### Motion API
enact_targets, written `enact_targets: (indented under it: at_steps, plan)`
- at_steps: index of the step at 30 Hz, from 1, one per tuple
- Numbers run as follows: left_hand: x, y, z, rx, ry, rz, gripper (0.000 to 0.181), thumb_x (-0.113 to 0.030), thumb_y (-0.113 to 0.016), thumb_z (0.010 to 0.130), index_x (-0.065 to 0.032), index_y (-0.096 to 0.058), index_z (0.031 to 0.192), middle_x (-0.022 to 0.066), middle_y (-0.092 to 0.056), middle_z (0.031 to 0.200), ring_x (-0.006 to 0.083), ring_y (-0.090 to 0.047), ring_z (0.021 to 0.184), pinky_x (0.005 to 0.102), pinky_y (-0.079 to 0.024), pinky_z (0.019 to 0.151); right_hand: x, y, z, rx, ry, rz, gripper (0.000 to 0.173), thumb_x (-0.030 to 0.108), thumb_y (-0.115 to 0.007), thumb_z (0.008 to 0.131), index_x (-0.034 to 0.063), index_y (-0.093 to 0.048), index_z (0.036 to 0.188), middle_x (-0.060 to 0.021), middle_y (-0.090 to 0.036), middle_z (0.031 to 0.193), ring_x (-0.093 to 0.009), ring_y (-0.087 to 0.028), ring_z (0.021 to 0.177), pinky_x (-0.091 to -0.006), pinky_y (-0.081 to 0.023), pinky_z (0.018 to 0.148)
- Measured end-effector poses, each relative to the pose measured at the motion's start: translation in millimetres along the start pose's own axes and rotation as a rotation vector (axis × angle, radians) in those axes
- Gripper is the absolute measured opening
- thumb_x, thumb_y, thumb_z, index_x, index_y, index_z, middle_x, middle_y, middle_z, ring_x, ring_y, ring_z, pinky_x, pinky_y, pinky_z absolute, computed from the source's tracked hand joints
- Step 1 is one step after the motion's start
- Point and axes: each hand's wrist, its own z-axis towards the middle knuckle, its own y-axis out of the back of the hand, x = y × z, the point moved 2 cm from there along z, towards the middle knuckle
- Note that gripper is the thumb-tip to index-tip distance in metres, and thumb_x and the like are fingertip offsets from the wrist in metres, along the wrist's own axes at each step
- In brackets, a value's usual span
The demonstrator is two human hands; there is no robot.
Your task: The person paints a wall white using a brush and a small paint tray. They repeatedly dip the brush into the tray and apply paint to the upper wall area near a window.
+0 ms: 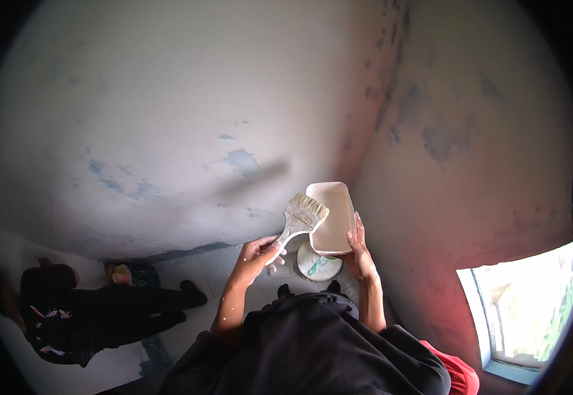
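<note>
My left hand (259,259) grips the handle of a wide, flat paintbrush (302,217), its pale bristles pointing up and to the right beside the tub's left rim. Whether the bristles touch the rim I cannot tell. My right hand (360,254) holds a rectangular plastic tub (333,217) by its right side and underside; whitish liquid lies in it. Pale splashes dot my hands and left forearm. Below the tub, on the floor, stands a round white bucket or lid (326,273) with a green-handled tool (317,265) on it.
A patchy white wall (168,98) meets a second wall (439,197) at a corner ahead. At the lower right is a bright window (523,306). Another person in dark clothes (94,311) stands at the left, near a yellow and pink object (119,274). The floor is tiled (222,266).
</note>
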Motion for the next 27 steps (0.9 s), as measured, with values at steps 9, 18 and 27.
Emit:
enact_targets:
  at_steps: [9, 18, 27]
  plan:
    - [27, -28, 7, 0.294, 0.164, -0.377, 0.042, -0.016, -0.063, 0.102, -0.0028, -0.047, 0.138, 0.0072, -0.062, 0.106, 0.0173, -0.068, 0.082, 0.0287, -0.054, 0.056, -4, 13, 5, 0.004, -0.013, 0.033, 0.09, 0.012, -0.057, 0.096, 0.0237, 0.001, 0.164, -0.0136, -0.011, 0.169, -0.04, -0.023, 0.153, -0.066, -0.038, 0.111]
    - [21, -32, 47, -0.043, -0.13, -0.248, 0.03, -0.028, -0.063, 0.103, -0.0048, -0.052, 0.12, -0.0008, -0.054, 0.078, 0.0037, -0.041, 0.05, 0.0216, -0.029, 0.042, -6, 38, -3, -0.091, 0.042, -0.021, 0.101, -0.002, -0.05, 0.08, 0.024, -0.002, 0.165, -0.0127, -0.015, 0.168, -0.035, -0.025, 0.151, -0.0557, -0.029, 0.118]
    - [-26, -58, 97, -0.397, -0.307, -0.088, 0.034, -0.036, -0.058, 0.106, -0.0035, -0.059, 0.115, -0.0041, -0.049, 0.068, 0.0019, -0.036, 0.05, 0.0211, -0.028, 0.043, 5, 83, -11, -0.1, 0.049, -0.078, 0.1, -0.001, -0.05, 0.081, 0.0257, -0.004, 0.165, -0.0094, -0.023, 0.166, -0.035, -0.035, 0.146, -0.0595, -0.042, 0.109]
